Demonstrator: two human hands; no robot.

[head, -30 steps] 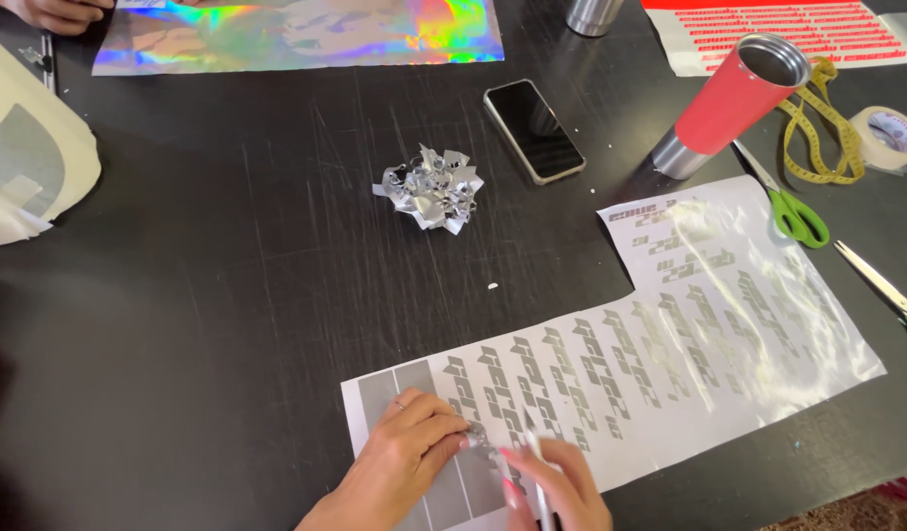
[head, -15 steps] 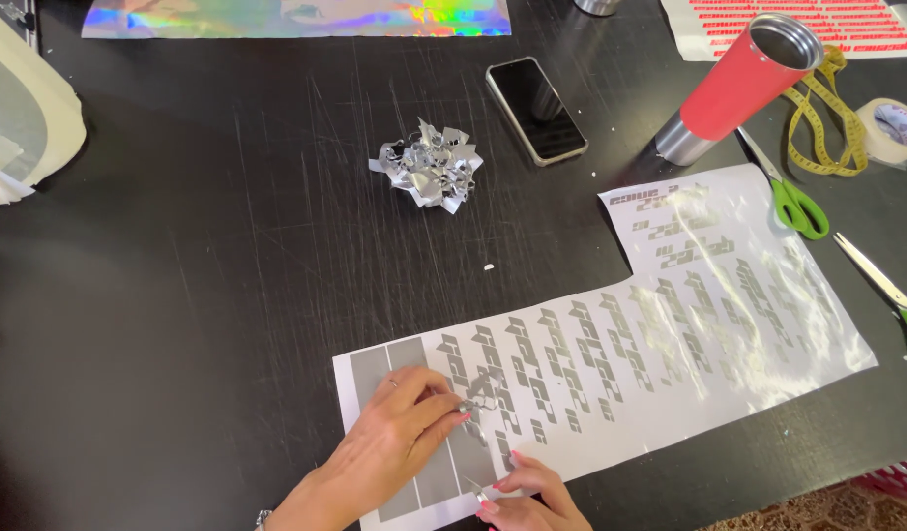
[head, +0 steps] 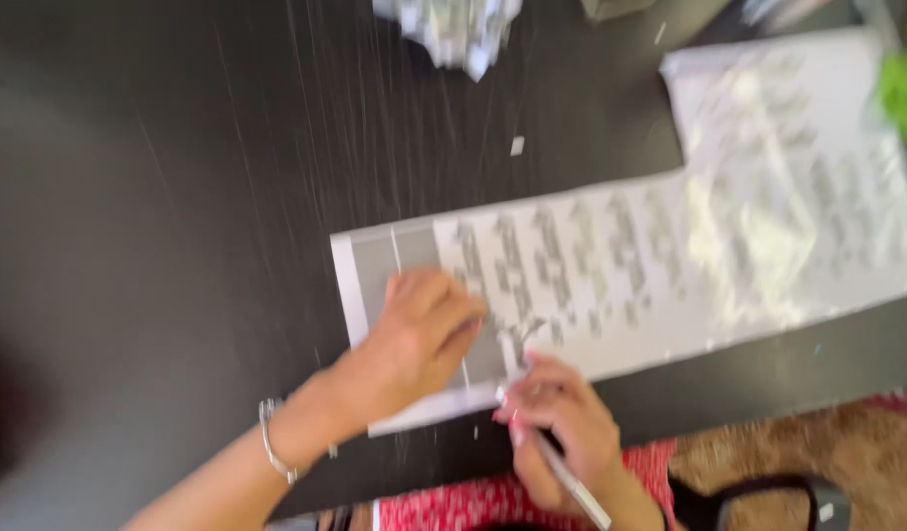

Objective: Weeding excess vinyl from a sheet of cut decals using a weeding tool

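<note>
A long white sheet of silver stickers [head: 611, 251] lies across the dark table [head: 178, 197]. My left hand [head: 414, 339] presses flat on the sheet's grey left end, fingers spread, a thin bracelet on the wrist. Just to its right, my right hand [head: 561, 428] grips a slim pen-like tool [head: 571, 482] whose tip meets the sheet's near edge. The picture is blurred by motion.
A crumpled ball of silver scraps [head: 453, 25] sits at the top edge. Green scissor handles [head: 906, 93] show at the far right. Small scraps [head: 517, 146] dot the table. Below the table edge are a red patterned cloth [head: 453, 506] and a brownish rug [head: 768, 442].
The view has dropped down and moved closer, so the phone, the red cylinder and the rainbow sheet have left the frame. Both hands stay on the sheet's left end.
</note>
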